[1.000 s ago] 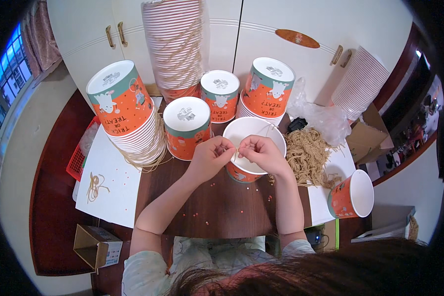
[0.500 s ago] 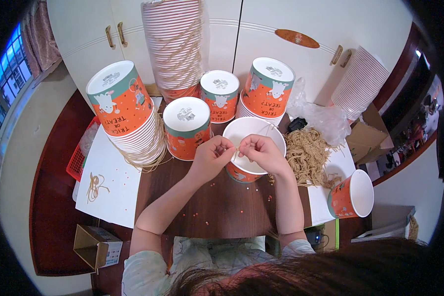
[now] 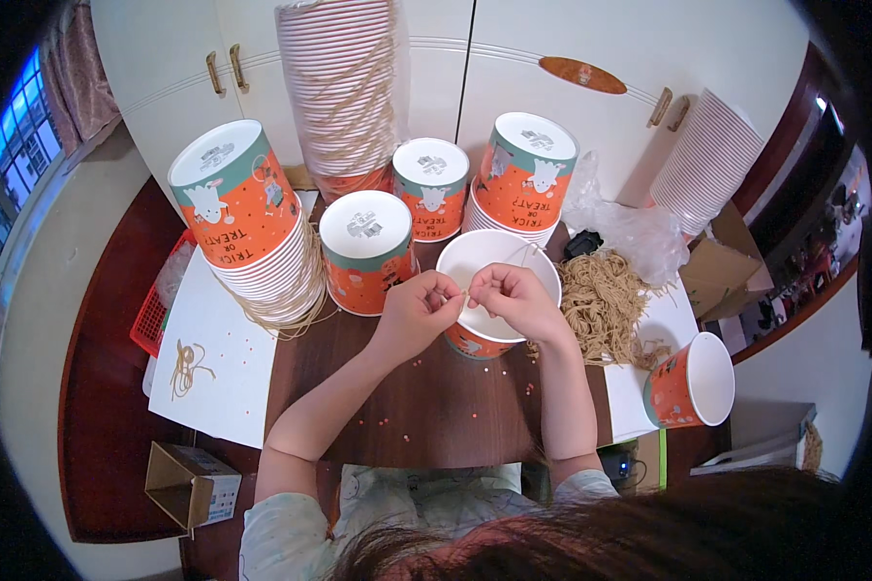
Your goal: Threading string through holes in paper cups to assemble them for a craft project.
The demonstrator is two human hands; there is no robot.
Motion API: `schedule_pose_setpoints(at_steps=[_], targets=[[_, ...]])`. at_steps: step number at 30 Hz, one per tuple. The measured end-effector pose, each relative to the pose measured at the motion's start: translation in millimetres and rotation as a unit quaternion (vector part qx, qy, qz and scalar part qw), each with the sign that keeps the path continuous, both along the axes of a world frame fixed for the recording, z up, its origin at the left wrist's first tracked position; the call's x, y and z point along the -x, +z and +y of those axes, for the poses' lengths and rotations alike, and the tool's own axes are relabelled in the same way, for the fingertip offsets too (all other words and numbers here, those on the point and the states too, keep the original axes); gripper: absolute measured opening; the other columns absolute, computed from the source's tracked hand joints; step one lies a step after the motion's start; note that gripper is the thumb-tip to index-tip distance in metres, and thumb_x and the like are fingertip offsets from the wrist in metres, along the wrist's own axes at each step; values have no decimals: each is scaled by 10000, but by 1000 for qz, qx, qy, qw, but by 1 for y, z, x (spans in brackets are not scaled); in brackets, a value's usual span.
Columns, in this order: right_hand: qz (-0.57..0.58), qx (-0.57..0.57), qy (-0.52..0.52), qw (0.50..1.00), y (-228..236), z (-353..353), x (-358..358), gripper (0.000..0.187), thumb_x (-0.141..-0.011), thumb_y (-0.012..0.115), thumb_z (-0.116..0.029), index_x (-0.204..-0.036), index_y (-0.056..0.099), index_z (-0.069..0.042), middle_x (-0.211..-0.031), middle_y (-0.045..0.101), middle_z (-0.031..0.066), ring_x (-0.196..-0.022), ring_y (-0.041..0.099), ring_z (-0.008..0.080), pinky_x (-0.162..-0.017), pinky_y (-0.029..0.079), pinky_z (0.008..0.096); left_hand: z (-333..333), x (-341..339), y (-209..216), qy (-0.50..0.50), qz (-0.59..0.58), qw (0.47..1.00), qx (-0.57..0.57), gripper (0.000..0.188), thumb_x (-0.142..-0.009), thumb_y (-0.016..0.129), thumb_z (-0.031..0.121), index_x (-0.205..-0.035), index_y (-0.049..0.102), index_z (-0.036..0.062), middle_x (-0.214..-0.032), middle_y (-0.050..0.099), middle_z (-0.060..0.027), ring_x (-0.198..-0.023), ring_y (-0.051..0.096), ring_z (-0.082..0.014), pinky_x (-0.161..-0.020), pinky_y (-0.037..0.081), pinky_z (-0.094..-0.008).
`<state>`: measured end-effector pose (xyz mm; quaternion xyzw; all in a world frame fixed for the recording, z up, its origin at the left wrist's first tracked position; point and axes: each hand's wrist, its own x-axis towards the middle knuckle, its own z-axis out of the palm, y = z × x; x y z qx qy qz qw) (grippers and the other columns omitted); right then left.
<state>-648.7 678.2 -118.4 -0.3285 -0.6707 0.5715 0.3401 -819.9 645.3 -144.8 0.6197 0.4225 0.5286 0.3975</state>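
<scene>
Left hand point(image 3: 419, 310) and right hand point(image 3: 513, 298) nearly meet, fingertips pinching a bit of tan cord point(image 3: 466, 298) over the open bucket point(image 3: 482, 343)! Just beside it, a tangled cord heap point(image 3: 599, 308); upturned buckets point(image 3: 370, 277) crowd the dark desk's point(image 3: 451, 412) far side.

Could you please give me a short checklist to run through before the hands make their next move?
1. Front cup open side up: ok, its white inside faces the camera.
2. Left hand and right hand both at the cord: ok, fingertips pinched close together over the cup.
3. Cord knotted: cannot tell, the fingers hide most of it.
4. Cord pile near: ok, beside the cup on the right, seemingly in easy reach.
5. Table free of specks: not ok, small orange specks are scattered in front of the cup.
</scene>
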Motion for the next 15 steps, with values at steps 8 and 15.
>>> schedule_pose_setpoints(at_steps=[8,15], targets=[[-9,10,-3,1000,5,-3,0,87,-807,557,-95,-837,565,-14,-737,574,-22,-636,463,14,-569,377,162,0,0,-2,-1,-1,1000,-7,75,-748,603,65,-766,556,10,-613,507,42,-534,418,-4,-475,348,-164],[-9,7,-3,1000,6,-4,2,80,-796,565,-83,-827,570,-9,-738,573,-24,-639,462,13,-573,379,162,-1,0,-1,-2,-19,1000,4,75,-746,603,62,-765,558,5,-621,520,35,-546,434,-4,-486,362,-161]])
